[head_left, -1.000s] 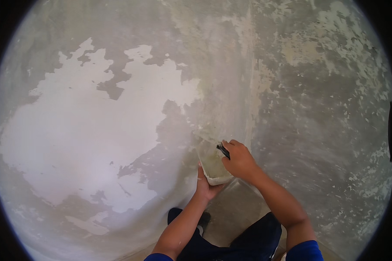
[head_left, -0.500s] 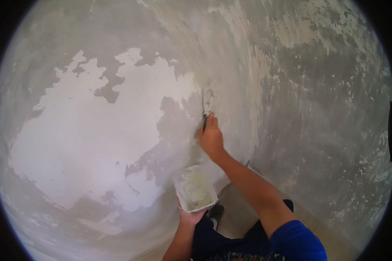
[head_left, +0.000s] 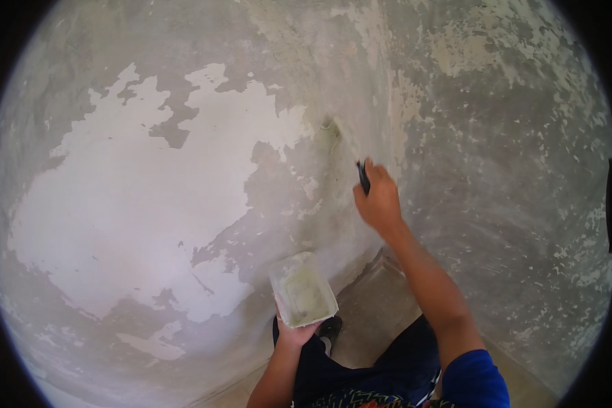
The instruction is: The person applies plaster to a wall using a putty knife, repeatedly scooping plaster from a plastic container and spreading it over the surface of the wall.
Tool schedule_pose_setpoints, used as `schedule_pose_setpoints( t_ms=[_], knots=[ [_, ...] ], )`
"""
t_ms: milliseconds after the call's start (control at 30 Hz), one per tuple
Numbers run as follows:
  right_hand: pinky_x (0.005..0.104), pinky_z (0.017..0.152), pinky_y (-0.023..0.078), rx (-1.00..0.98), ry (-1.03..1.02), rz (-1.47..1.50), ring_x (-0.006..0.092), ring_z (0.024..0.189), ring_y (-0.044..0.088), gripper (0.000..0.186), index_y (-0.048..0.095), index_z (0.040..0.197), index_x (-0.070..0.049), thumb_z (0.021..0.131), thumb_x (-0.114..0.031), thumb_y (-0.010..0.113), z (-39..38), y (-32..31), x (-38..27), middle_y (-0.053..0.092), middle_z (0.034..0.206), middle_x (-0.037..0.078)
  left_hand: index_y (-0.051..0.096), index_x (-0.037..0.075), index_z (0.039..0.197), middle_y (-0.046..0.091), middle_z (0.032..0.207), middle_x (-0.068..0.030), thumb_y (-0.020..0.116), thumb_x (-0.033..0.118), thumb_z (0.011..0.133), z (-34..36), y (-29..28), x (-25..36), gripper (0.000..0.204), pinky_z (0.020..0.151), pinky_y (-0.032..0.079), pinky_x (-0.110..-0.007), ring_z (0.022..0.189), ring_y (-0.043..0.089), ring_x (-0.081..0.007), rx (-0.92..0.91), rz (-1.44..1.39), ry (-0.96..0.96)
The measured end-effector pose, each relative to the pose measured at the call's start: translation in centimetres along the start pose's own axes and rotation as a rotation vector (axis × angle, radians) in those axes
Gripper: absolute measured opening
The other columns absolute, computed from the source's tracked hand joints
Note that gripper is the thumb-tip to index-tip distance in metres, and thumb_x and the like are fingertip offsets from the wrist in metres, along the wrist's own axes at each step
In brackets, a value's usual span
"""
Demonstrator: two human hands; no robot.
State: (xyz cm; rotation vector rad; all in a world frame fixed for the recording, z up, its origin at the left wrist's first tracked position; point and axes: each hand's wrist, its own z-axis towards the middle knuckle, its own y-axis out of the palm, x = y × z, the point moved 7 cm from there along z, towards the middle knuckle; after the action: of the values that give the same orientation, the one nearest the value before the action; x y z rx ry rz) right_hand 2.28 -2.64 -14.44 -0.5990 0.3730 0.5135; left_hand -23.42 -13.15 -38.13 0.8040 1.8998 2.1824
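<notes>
My right hand (head_left: 379,202) is closed around the black handle of a putty knife (head_left: 364,178) in front of the wall, right of the white patch. The blade reaches up and left toward the wall; it is smeared pale and hard to tell from the wall behind. Lower down, my left hand (head_left: 298,333) grips a pale rectangular plastic tub (head_left: 326,292) from below and behind, its fingers partly hidden. Greenish-white paste (head_left: 304,289) coats the inside of the tub. The tub is tilted so that its inside shows.
A grey wall (head_left: 279,197) carries a large white plastered patch (head_left: 143,204) on the left. It meets a second, speckled grey wall (head_left: 483,163) at a corner on the right. Below are the floor (head_left: 367,326), a dark shoe (head_left: 330,330) and my dark-trousered legs.
My right hand has moved right with the putty knife, and the knife now slants up to the left. The left hand and tub have hardly moved.
</notes>
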Motion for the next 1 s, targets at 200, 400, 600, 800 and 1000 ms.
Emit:
schedule_pose_setpoints(
  t_ms=[200,400,600,800,1000],
  knots=[
    [0.0462,0.076,0.057,0.0,-0.026,-0.028,0.0412,0.089,0.068,0.062,0.051,0.142,0.01,0.085,-0.007,0.067,4.9,0.8,-0.3,0.063,0.109,0.025,0.054,0.022,0.148,0.061,0.145,-0.0053,0.05,0.069,0.097,1.0,0.1,0.3,0.069,0.095,0.056,-0.056,0.129,0.061,-0.033,0.15,-0.031,0.011],
    [0.0445,0.075,0.059,-0.319,-0.012,-0.183,0.0396,0.083,0.068,0.062,0.052,0.144,0.007,0.085,-0.008,0.066,-5.5,5.0,1.8,0.062,0.108,0.023,0.052,0.02,0.15,0.059,0.147,-0.0069,0.046,0.069,0.098,0.7,-1.2,1.1,0.072,0.095,0.055,-0.061,0.13,0.061,-0.0352,0.068,0.003,0.023],
    [0.0431,0.072,0.052,-0.389,-0.032,0.083,0.036,0.078,0.064,0.054,0.063,0.132,0.005,0.079,-0.003,0.068,-5.8,0.7,2.9,0.061,0.091,0.02,0.05,0.019,0.151,0.059,0.147,-0.0085,0.046,0.063,0.102,1.1,0.5,-0.1,0.066,0.096,0.055,-0.061,0.13,0.06,-0.037,0.004,-0.053,0.003],
    [0.039,0.069,0.048,-0.165,-0.084,0.306,0.0311,0.073,0.059,0.044,0.065,0.124,0.007,0.082,-0.006,0.07,1.9,-4.1,-2.1,0.056,0.08,0.019,0.051,0.017,0.15,0.059,0.146,-0.0099,0.048,0.06,0.101,0.9,3.2,0.7,0.065,0.094,0.056,-0.057,0.129,0.061,-0.0364,-0.051,-0.063,0.011],
    [0.0383,0.069,0.049,0.057,-0.115,0.309,0.0295,0.076,0.061,0.043,0.063,0.128,0.008,0.088,-0.006,0.067,8.8,-6.6,-6.5,0.059,0.086,0.018,0.048,0.017,0.152,0.056,0.15,-0.0106,0.048,0.062,0.101,1.9,6.3,2.9,0.068,0.101,0.053,-0.057,0.133,0.059,-0.0345,-0.08,0.018,0.039]
  ],
)
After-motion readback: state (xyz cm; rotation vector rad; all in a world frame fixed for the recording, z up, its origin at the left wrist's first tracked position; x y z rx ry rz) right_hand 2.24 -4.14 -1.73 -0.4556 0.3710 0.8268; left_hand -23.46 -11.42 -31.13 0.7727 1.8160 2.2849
